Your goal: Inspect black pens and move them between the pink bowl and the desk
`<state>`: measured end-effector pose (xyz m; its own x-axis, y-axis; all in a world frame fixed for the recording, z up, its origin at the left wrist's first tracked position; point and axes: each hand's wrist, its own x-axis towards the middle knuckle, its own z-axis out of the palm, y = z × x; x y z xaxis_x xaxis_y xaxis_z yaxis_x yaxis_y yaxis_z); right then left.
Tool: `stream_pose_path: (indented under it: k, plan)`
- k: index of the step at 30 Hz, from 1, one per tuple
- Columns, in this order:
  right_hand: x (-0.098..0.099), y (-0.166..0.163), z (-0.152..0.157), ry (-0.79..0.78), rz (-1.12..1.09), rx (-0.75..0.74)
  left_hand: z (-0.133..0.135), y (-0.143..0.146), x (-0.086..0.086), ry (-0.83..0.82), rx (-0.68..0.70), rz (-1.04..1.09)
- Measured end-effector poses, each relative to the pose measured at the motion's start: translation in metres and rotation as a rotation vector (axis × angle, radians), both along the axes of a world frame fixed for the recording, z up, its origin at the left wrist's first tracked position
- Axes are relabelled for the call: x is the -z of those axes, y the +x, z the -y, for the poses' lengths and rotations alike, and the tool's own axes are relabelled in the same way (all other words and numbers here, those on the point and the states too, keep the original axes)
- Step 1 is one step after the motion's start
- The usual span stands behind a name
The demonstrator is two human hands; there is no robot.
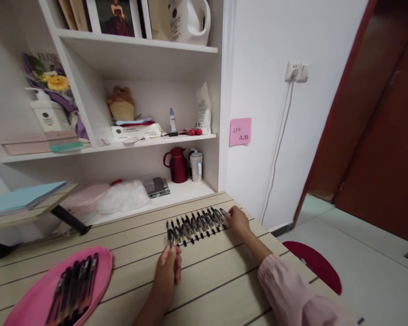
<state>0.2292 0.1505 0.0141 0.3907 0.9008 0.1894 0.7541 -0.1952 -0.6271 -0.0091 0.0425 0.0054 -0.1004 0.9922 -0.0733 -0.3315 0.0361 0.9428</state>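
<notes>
A row of several black pens [192, 225] lies side by side on the wooden table, slanting up to the right. My left hand [170, 265] is at the row's left end, its thumb and fingertips closed on the lower end of the leftmost pen [170, 234]. At the other end, my right hand [238, 221] has its fingers bent around the tip of the rightmost pen [223, 213]; part of that grip is hidden. More black pens [75, 285] lie together on a pink tray [105, 262] to the left.
Dark lines cross the table top [204, 285]. Behind it, white shelves [146, 147] hold a red jug [178, 166], a light cup [196, 166] and a plastic bag [122, 198]. A small raised stand [59, 199] carries blue paper at left. A red stool [314, 265] stands right.
</notes>
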Motion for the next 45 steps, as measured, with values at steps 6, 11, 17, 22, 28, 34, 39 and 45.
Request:
stream_pose_path:
  k: [6, 11, 17, 22, 28, 34, 39, 45]
  plan:
    - [0.018, 0.01, -0.012, -0.065, 0.08, -0.01, -0.001, 0.006, 0.005, -0.058, 0.084, -0.222]
    - [0.021, 0.005, -0.017, -0.117, 0.162, -0.035, -0.007, 0.005, 0.014, -0.074, 0.096, -0.254]
    - [0.025, 0.014, -0.003, -0.128, 0.154, -0.024, -0.007, 0.004, 0.012, -0.103, 0.136, -0.282]
    - [0.028, 0.017, 0.005, -0.089, 0.11, -0.022, -0.005, 0.004, 0.01, -0.065, 0.154, -0.284]
    - [0.026, 0.014, 0.005, -0.05, 0.056, -0.028, -0.006, 0.004, 0.012, -0.079, 0.151, -0.281]
    - [0.016, 0.024, 0.015, 0.032, -0.117, -0.043, -0.004, 0.005, 0.01, -0.044, 0.141, -0.276]
    - [0.001, 0.004, 0.026, 0.107, -0.424, -0.148, -0.007, 0.003, 0.015, -0.008, 0.213, -0.341]
    - [-0.015, -0.065, 0.048, 0.212, -0.984, -0.385, -0.004, 0.003, 0.017, 0.108, 0.22, -0.46]
